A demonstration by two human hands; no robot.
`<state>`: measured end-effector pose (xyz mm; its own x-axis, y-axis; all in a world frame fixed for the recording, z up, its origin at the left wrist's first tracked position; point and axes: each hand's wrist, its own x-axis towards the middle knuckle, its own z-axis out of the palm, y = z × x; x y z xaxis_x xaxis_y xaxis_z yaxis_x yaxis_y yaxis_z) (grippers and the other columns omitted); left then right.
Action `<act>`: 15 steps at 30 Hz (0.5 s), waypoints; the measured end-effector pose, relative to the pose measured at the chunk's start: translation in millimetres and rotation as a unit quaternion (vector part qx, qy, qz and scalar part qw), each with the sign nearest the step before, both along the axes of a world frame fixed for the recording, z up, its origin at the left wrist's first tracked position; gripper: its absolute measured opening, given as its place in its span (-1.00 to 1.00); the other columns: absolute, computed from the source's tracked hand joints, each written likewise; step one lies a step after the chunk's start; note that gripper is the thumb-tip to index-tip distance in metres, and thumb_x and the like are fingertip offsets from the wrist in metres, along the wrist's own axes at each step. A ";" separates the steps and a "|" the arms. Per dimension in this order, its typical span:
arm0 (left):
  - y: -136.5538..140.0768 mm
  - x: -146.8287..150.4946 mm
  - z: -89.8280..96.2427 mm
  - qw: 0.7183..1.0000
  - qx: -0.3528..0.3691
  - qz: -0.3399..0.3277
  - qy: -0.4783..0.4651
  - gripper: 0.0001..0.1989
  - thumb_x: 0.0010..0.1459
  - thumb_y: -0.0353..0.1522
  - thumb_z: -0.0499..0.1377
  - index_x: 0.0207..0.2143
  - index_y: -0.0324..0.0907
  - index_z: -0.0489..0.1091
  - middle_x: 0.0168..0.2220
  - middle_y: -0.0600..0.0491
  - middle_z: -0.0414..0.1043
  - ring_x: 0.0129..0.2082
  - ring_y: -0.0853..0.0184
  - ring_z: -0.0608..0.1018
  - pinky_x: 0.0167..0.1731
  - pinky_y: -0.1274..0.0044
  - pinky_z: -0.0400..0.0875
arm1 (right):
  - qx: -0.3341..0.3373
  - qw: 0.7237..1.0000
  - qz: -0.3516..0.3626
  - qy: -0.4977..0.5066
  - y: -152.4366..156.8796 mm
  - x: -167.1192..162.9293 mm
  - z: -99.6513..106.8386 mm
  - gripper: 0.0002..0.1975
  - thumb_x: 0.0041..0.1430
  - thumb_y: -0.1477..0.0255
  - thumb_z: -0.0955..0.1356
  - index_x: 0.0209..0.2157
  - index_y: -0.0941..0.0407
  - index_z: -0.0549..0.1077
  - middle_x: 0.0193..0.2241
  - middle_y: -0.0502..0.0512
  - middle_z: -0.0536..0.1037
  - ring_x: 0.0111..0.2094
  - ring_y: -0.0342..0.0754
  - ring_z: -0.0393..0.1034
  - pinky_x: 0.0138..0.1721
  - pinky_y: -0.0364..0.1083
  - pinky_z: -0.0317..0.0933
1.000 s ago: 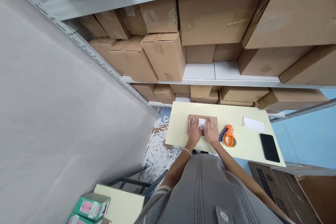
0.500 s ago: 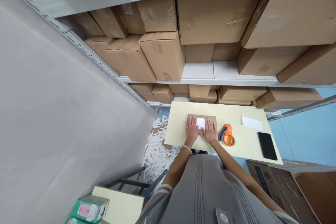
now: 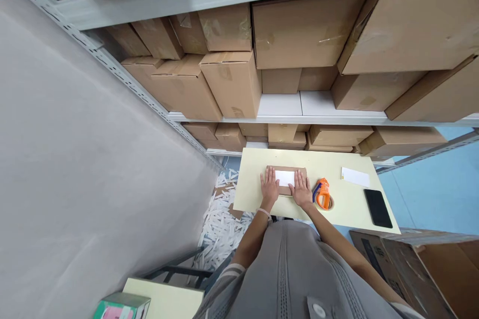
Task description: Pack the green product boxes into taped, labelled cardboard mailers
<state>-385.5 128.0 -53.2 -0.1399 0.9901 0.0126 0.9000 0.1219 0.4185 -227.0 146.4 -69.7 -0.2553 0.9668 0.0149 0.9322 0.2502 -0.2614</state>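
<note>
"What is the largest thing around the left fingers (image 3: 270,175) and the right fingers (image 3: 300,178)?"

"The metal rack (image 3: 284,118), ahead of them and stretching out to both sides. Its shelves carry brown cartons (image 3: 230,82)."

"And below the fingers?"

"A pale yellow surface (image 3: 254,157). It reaches much farther to the right of them than to the left."

"Where's the small cardboard box (image 3: 284,191)?"

"On that surface, directly under both sets of fingers."

"Are they gripping it?"

"They're straight and a little apart, laid flat on its top, the left set toward its left end and the right set toward its right end."

"What lies off to the right?"

"A black phone (image 3: 377,208), well apart from the right fingers and nearer the body than they are. Then an orange tape dispenser (image 3: 324,189) with a blue part, near the right fingers, between them and the phone."

"Anything smaller?"

"A white card (image 3: 355,176), to the right of the fingers, past the dispenser and about level with the fingertips. Last, a white label (image 3: 285,178) on top of the box, between the two sets of fingers. Whether the right ones overlap its edge, I can't tell."
</note>
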 end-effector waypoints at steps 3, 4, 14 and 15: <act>-0.8 -6.9 0.1 1.000 -0.002 0.023 0.007 -0.43 0.34 -0.32 -0.14 0.38 -0.12 -0.06 0.40 -0.04 -0.07 0.40 0.22 -0.01 0.36 0.14 -0.23 | 0.021 1.000 -0.009 -0.016 -5.0 6.2 -7.3 -0.31 0.36 0.19 -0.06 0.38 0.29 -0.07 0.37 0.31 0.02 0.39 0.09 -0.17 0.34 0.16 -0.30; -1.2 -8.8 0.4 1.000 -0.003 0.026 0.008 -0.43 0.34 -0.32 -0.14 0.38 -0.11 -0.05 0.40 -0.03 -0.06 0.40 0.21 -0.01 0.35 0.13 -0.23 | 0.027 0.999 -0.011 -0.023 -6.9 8.5 -9.8 -0.31 0.36 0.19 -0.06 0.38 0.30 -0.06 0.37 0.30 0.01 0.39 0.09 -0.18 0.34 0.16 -0.30; -7.9 -16.1 6.8 0.999 -0.019 0.033 -0.026 -0.43 0.35 -0.29 -0.14 0.38 -0.10 -0.09 0.40 -0.09 -0.09 0.39 0.18 0.03 0.33 0.08 -0.27 | 0.033 0.999 0.000 -0.043 -37.5 26.8 -16.3 -0.34 0.36 0.20 -0.02 0.37 0.22 0.00 0.38 0.26 -0.01 0.39 0.11 -0.20 0.33 0.21 -0.30; -8.7 -17.1 6.6 0.998 -0.024 0.033 -0.038 -0.42 0.35 -0.28 -0.14 0.39 -0.10 -0.10 0.40 -0.10 -0.10 0.39 0.18 0.03 0.32 0.07 -0.28 | 0.031 0.999 -0.002 -0.034 -41.0 28.3 -16.6 -0.34 0.36 0.19 -0.01 0.37 0.21 0.01 0.38 0.25 -0.01 0.39 0.11 -0.20 0.34 0.21 -0.31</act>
<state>-402.6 119.3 -46.6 -0.2041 0.9778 -0.0484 0.8547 0.2021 0.4783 -198.7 105.4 -86.3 -0.2548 0.9653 0.0579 0.9482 0.2611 -0.1810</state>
